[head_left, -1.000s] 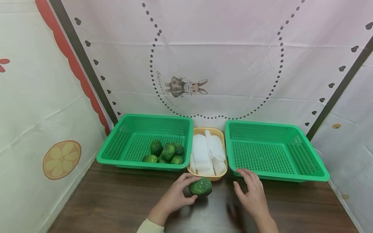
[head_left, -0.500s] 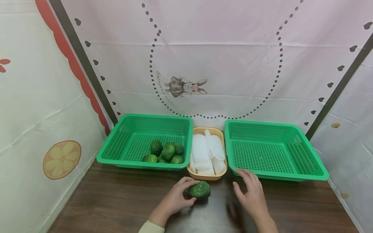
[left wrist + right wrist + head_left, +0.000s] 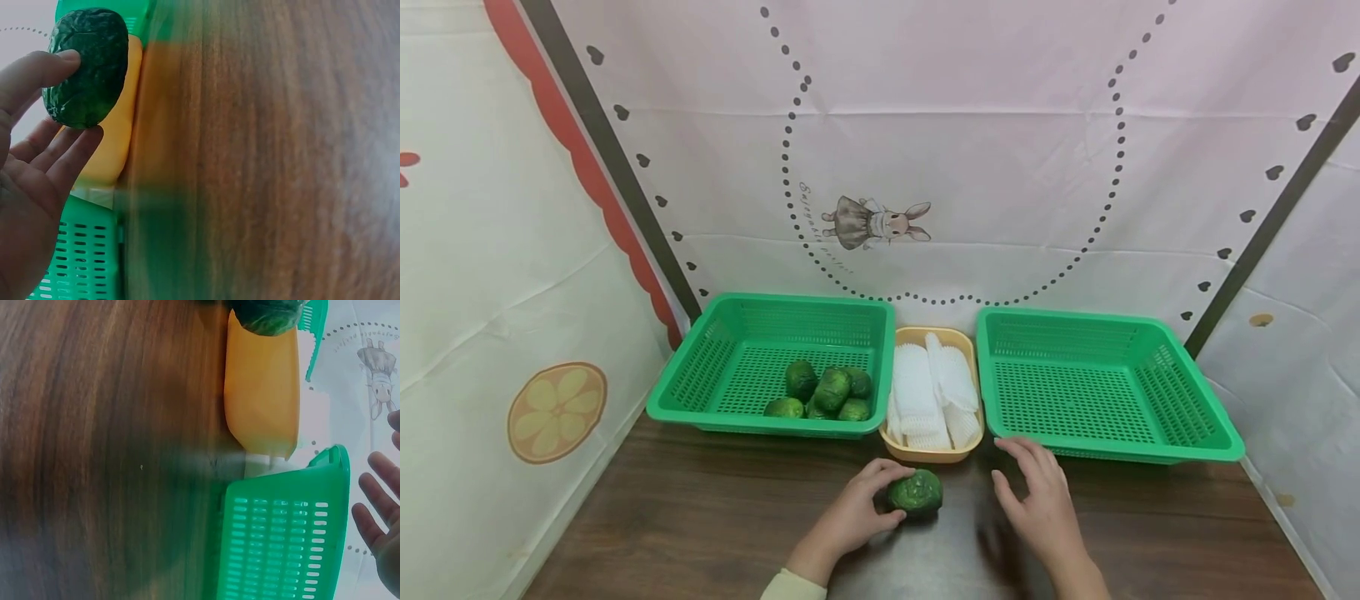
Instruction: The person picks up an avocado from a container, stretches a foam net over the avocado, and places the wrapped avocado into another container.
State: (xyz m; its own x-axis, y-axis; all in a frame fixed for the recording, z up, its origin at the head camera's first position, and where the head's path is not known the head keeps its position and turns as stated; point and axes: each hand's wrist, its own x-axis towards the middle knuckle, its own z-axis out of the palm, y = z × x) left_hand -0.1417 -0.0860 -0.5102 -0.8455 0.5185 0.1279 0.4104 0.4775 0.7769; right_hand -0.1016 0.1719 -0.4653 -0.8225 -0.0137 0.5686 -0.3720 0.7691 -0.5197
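In the head view my left hand (image 3: 863, 512) pinches a dark green, wrinkled avocado (image 3: 919, 493) between thumb and fingers, in front of the yellow bin. The left wrist view shows the avocado's (image 3: 94, 69) glossy oval side, thumb laid on it and fingertips at its lower end. To the right, my right hand (image 3: 1041, 500) holds nothing; its fingers are spread and relaxed near the front of the right green basket (image 3: 1112, 455). Several more avocados (image 3: 832, 389) lie in the left green basket (image 3: 767, 423).
Between the two baskets stands a small yellow bin (image 3: 934, 456) filled with white foam net sleeves (image 3: 916, 383). A brown wooden tabletop (image 3: 700, 517) runs along the front. Printed cloth (image 3: 1000, 183) hangs behind the baskets and at both sides.
My left hand has come slightly down and toward me with the avocado, which now sits a bit farther from the yellow bin. The right hand has stayed nearly in place.
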